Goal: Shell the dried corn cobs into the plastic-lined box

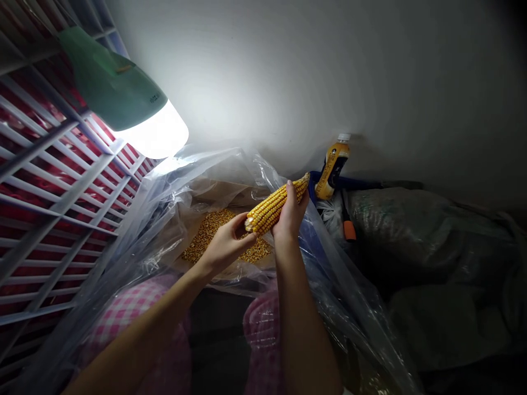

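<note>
Both my hands hold one ear of corn point(272, 209), yellow and full of kernels, tilted up toward the right. My right hand point(290, 214) wraps round its upper half, the thumb lying along the top. At the lower left end, my left hand point(230, 241) has its thumb and fingers closed about the blunt tip. Beneath them loose corn kernels point(208, 233) lie heaped on brown material inside a clear plastic bag point(152, 214). Part of the heap is hidden by my left hand.
A lit green lamp point(119, 88) hangs at upper left by a purple-white plastic lattice point(61, 208). Behind the bag stands a pale wall point(329, 66). To the right are a yellow drink bottle point(331, 170), an orange-tipped handle point(349, 229) and a dark, bulging sack point(420, 236).
</note>
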The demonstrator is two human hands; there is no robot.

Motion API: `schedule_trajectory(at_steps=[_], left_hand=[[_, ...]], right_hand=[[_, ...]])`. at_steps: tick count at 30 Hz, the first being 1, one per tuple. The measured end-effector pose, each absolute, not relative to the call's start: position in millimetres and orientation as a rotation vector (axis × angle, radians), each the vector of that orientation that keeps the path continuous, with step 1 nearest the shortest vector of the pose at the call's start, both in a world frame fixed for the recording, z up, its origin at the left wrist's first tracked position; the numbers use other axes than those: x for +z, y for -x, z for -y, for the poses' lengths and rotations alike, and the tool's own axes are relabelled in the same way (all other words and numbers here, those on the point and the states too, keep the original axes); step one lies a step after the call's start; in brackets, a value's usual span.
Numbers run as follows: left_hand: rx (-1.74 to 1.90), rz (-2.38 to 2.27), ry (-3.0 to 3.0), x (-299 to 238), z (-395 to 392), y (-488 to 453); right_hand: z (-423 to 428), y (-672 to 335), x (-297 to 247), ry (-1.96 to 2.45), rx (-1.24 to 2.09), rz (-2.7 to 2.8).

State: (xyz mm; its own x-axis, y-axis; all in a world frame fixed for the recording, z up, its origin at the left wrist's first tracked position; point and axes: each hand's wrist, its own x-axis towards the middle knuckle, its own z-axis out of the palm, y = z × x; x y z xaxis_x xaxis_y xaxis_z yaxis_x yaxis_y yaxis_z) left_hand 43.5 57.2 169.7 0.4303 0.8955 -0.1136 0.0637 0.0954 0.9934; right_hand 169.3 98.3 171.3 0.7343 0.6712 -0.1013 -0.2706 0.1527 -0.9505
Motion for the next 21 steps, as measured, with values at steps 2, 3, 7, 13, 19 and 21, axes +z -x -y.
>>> schedule_trajectory(at_steps=[2,3,7,13,19,21], left_hand=[[0.796,-1.010,-1.440,168.4,-55.4,-44.9],[0.800,-1.039,-1.486,168.2,-54.7,-45.5],[0.786,-1.138,-1.583,168.0,-54.7,-45.9],[0.788,-1.029,-1.522,166.8,-57.5,-42.4],[0.771,-1.171,-1.524,169.1,-55.4,-47.3],[0.784,-1.224,-1.544,168.0,-55.3,-47.2]], right_hand=[[-98.1,-168.8,171.8,1.248,0.707,0.375],[-98.1,-168.4,172.3,1.248,0.702,0.374],[-98.7,-167.5,174.4,1.245,0.691,0.363],[-96.6,-168.4,173.8,1.249,0.684,0.389],[-96.5,-164.8,172.7,1.239,0.651,0.441],[-97.7,-164.7,172.9,1.233,0.657,0.414]])
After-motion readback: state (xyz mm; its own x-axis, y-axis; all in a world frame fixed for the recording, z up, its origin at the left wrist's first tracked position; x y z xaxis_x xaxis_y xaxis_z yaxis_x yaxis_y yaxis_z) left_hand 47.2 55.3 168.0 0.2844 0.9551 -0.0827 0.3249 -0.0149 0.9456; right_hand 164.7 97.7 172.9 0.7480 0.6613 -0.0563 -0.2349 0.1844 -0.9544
